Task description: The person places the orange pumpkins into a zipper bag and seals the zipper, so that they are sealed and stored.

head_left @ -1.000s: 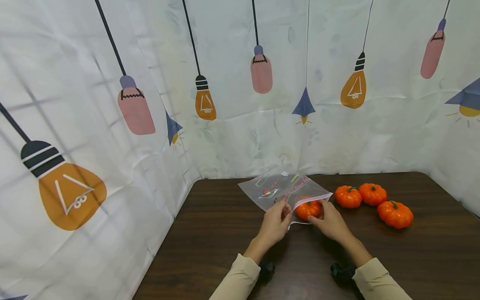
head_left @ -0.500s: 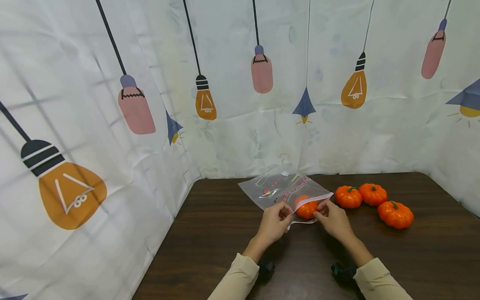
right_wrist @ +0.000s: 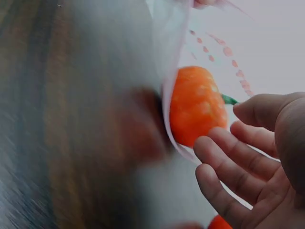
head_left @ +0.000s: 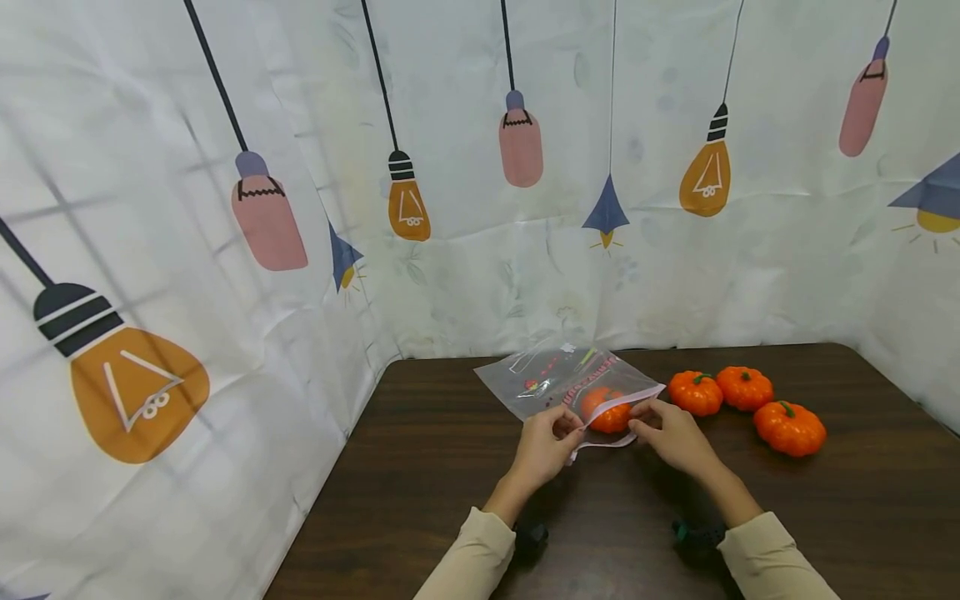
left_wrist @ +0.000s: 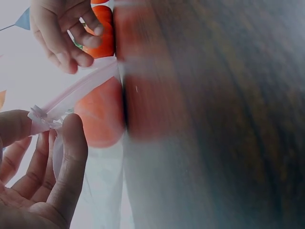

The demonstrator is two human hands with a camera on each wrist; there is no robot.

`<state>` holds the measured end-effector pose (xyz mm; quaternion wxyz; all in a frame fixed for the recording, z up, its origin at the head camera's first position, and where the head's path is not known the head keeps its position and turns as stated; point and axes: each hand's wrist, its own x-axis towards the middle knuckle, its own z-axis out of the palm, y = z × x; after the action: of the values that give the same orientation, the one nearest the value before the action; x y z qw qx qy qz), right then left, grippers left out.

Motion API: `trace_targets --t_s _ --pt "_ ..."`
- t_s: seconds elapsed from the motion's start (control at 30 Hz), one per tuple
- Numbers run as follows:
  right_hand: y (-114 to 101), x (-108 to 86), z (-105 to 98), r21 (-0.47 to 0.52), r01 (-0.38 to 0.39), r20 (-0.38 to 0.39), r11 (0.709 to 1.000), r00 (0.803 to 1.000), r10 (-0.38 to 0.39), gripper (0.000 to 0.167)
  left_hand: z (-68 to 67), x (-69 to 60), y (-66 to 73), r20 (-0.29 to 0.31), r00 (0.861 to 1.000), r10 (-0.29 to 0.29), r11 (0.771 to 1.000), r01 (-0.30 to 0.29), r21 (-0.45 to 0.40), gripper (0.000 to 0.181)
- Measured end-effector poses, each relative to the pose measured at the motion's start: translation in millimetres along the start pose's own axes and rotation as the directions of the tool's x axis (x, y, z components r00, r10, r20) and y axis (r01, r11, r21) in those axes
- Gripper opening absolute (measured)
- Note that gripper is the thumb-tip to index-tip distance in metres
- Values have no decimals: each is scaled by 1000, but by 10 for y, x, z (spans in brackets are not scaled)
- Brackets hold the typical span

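Observation:
A clear zip bag (head_left: pixel 513 382) with a pale pink zip strip and printed marks lies on the table, its mouth toward me. An orange toy pumpkin (head_left: pixel 609 418) with a green stem (right_wrist: pixel 229 99) sits just inside that mouth. My left hand (head_left: pixel 543 446) pinches the bag's edge at the end of the strip (left_wrist: pixel 81 88) between thumb and fingers. At the right side of the mouth is my right hand (head_left: pixel 681 437), its fingers loosely bent beside the pumpkin (right_wrist: pixel 196 106). In the right wrist view nothing is held between them.
Three more orange pumpkins, one left (head_left: pixel 695 393), one behind (head_left: pixel 745 388) and one nearer right (head_left: pixel 790 429), stand right of the bag on the dark wooden table (head_left: pixel 420 500). A white curtain (head_left: pixel 465 283) with lamp prints hangs behind the table's far edge.
The pumpkin has shifted left and farther into the bag. My right hand has let go of it and drawn slightly back to the right. My left hand keeps its pinch on the bag.

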<state>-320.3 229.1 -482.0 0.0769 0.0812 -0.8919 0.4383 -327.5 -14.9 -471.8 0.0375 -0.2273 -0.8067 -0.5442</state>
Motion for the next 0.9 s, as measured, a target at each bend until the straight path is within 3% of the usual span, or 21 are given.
trace_targets --t_s 0.2,0.37,0.73,0.9 --pt "14 -8 -187 -16 -1 -31 1000 1000 1 22 -9 4 -1 5 1000 1 1000 -1 -23 7" --pt "51 -24 -346 -89 -22 -126 996 992 10 25 0 2 -2 7 1000 9 1000 -9 -18 7" --pt "198 -90 -614 -117 -68 -333 991 943 26 40 -4 -3 19 -4 999 38 999 -38 -15 6" --pt "289 -98 -710 -79 -88 -358 993 932 54 55 -6 -1 18 -8 999 34 999 -34 -2 7"
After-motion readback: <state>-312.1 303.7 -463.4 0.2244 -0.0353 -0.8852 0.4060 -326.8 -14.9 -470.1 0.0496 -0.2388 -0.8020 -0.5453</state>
